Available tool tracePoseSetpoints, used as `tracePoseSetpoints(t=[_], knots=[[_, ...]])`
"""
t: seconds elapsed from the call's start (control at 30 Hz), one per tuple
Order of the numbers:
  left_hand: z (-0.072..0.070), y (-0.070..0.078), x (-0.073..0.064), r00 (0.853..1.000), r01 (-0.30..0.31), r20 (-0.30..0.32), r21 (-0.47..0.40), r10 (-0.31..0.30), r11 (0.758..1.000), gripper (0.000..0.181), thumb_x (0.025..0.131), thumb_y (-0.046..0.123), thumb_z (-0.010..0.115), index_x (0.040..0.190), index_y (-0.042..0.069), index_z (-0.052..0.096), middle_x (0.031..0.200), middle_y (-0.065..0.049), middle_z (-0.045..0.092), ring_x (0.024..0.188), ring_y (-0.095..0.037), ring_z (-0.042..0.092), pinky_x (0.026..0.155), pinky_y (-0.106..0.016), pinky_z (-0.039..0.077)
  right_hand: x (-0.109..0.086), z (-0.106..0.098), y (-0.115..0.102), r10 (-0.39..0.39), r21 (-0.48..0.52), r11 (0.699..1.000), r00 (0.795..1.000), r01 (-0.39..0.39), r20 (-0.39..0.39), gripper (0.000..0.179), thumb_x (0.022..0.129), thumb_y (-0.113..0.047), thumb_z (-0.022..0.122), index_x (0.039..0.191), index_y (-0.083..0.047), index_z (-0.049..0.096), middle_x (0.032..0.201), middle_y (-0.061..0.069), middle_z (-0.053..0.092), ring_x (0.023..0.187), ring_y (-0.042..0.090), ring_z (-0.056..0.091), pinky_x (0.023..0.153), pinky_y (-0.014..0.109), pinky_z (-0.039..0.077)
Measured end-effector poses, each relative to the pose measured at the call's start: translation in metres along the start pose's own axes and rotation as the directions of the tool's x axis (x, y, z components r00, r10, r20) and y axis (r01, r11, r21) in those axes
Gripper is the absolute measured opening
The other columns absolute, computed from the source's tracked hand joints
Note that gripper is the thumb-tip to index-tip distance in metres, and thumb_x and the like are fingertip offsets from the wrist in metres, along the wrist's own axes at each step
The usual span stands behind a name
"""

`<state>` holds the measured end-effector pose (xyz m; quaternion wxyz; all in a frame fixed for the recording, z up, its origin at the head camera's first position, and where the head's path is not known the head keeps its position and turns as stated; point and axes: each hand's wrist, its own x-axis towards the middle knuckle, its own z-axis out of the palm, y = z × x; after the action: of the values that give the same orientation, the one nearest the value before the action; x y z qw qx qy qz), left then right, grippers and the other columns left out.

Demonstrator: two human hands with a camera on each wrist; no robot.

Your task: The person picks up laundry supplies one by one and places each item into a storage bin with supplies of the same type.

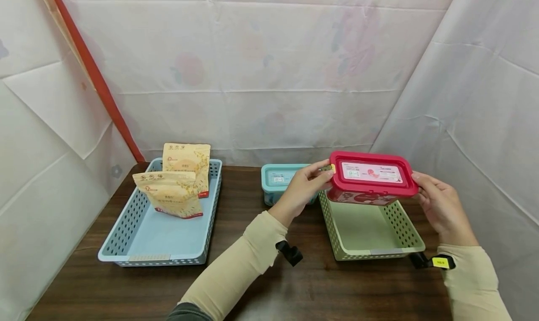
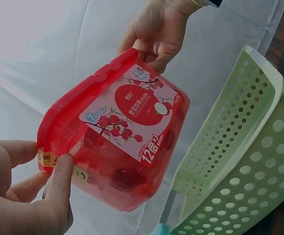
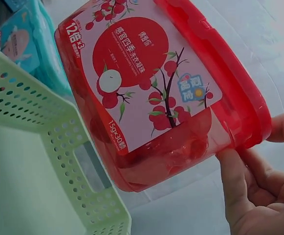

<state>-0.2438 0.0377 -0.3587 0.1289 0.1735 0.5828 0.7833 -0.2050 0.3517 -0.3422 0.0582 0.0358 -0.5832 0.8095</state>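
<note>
A red lidded box of laundry pods (image 1: 372, 178) is held in the air above the back of the green basket (image 1: 366, 227). My left hand (image 1: 304, 187) grips its left end, near a small yellow sticker. At the opposite end my right hand (image 1: 440, 206) pinches the lid's rim. In the left wrist view the box (image 2: 132, 117) looks tilted, with a pink fruit-printed label on its side, and the left hand (image 2: 34, 191) has thumb and fingers at the lid's corner. Pods show dimly through the clear red wall of the box (image 3: 176, 152) in the right wrist view.
A teal lidded box (image 1: 273, 180) stands behind my left hand, left of the green basket. On the left, a blue basket (image 1: 168, 241) holds two yellow pouches (image 1: 174, 197), leaning upright. Pale cloth walls (image 1: 252, 77) enclose the dark wooden table (image 1: 248, 218) at the back and sides.
</note>
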Motion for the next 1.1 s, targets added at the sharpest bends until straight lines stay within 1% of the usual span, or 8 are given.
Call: tracePoseSetpoints(t=[0.1, 0.3, 0.63, 0.87, 0.93, 1.0, 1.03, 1.1], knots=[[0.001, -0.003, 0.003, 1.000, 0.006, -0.005, 0.002, -0.006, 1.000, 0.049, 0.101, 0.015, 0.062, 0.148, 0.010, 0.050, 0.123, -0.014, 0.061, 0.114, -0.026, 0.064, 0.095, -0.035, 0.053, 0.001, -0.003, 0.001, 0.009, -0.009, 1.000, 1.000, -0.009, 0.002, 0.024, 0.101, -0.001, 0.056, 0.102, -0.006, 0.079, 0.104, -0.001, 0.074, 0.087, 0.008, 0.068, 0.074, 0.019, 0.056], [0.004, -0.011, 0.008, 1.000, 0.020, -0.023, -0.006, -0.020, 1.000, 0.048, 0.101, 0.015, 0.063, 0.147, 0.011, 0.051, 0.120, -0.011, 0.062, 0.111, -0.024, 0.066, 0.095, -0.035, 0.054, 0.003, -0.006, 0.004, 0.040, -0.078, 0.996, 0.999, -0.041, -0.015, 0.023, 0.099, -0.001, 0.060, 0.103, -0.013, 0.079, 0.108, -0.005, 0.070, 0.091, 0.006, 0.066, 0.077, 0.018, 0.055], [0.005, -0.020, 0.015, 0.999, 0.038, -0.037, -0.020, -0.039, 0.999, 0.049, 0.101, 0.015, 0.063, 0.148, 0.012, 0.050, 0.124, -0.009, 0.063, 0.112, -0.021, 0.065, 0.094, -0.033, 0.054, 0.010, -0.010, 0.010, 0.080, -0.065, 0.994, 0.995, -0.084, -0.066, 0.020, 0.096, 0.001, 0.064, 0.099, -0.014, 0.078, 0.102, -0.003, 0.071, 0.088, 0.007, 0.066, 0.077, 0.018, 0.054], [0.009, -0.026, 0.024, 0.995, 0.067, -0.070, -0.005, -0.067, 0.998, 0.049, 0.100, 0.016, 0.065, 0.147, 0.013, 0.052, 0.118, -0.006, 0.062, 0.109, -0.018, 0.066, 0.096, -0.037, 0.053, 0.016, -0.012, 0.014, 0.093, -0.085, 0.991, 0.990, -0.102, -0.107, 0.018, 0.097, -0.004, 0.066, 0.097, -0.018, 0.076, 0.105, -0.007, 0.065, 0.089, 0.004, 0.065, 0.077, 0.016, 0.053], [0.010, -0.028, 0.026, 0.994, 0.077, -0.078, -0.002, -0.077, 0.997, 0.049, 0.100, 0.017, 0.065, 0.147, 0.013, 0.052, 0.117, -0.006, 0.062, 0.108, -0.017, 0.066, 0.096, -0.037, 0.053, 0.019, -0.013, 0.017, 0.102, -0.102, 0.988, 0.987, -0.115, -0.124, 0.016, 0.096, -0.006, 0.067, 0.097, -0.020, 0.075, 0.113, -0.005, 0.061, 0.090, 0.003, 0.065, 0.078, 0.015, 0.053], [0.011, -0.030, 0.029, 0.993, 0.085, -0.084, 0.004, -0.085, 0.996, 0.048, 0.100, 0.017, 0.064, 0.147, 0.014, 0.052, 0.117, -0.005, 0.061, 0.108, -0.017, 0.066, 0.095, -0.037, 0.054, 0.021, -0.014, 0.019, 0.116, -0.127, 0.983, 0.983, -0.135, -0.140, 0.014, 0.097, -0.009, 0.067, 0.101, -0.021, 0.074, 0.126, 0.005, 0.054, 0.091, 0.001, 0.064, 0.080, 0.014, 0.052], [0.011, -0.031, 0.030, 0.992, 0.089, -0.088, 0.006, -0.088, 0.996, 0.048, 0.100, 0.017, 0.064, 0.147, 0.014, 0.052, 0.116, -0.005, 0.061, 0.108, -0.017, 0.066, 0.095, -0.037, 0.054, 0.023, -0.014, 0.020, 0.122, -0.140, 0.980, 0.981, -0.144, -0.151, 0.015, 0.097, -0.010, 0.068, 0.108, -0.019, 0.073, 0.133, 0.010, 0.049, 0.093, 0.000, 0.064, 0.080, 0.014, 0.052], [0.011, -0.033, 0.033, 0.991, 0.097, -0.095, 0.016, -0.095, 0.995, 0.048, 0.101, 0.017, 0.064, 0.147, 0.013, 0.052, 0.115, -0.005, 0.061, 0.108, -0.018, 0.066, 0.096, -0.038, 0.053, 0.026, -0.015, 0.023, 0.131, -0.182, 0.970, 0.977, -0.162, -0.168, 0.031, 0.098, -0.013, 0.067, 0.129, -0.012, 0.065, 0.144, 0.017, 0.036, 0.096, -0.001, 0.062, 0.081, 0.013, 0.051]])
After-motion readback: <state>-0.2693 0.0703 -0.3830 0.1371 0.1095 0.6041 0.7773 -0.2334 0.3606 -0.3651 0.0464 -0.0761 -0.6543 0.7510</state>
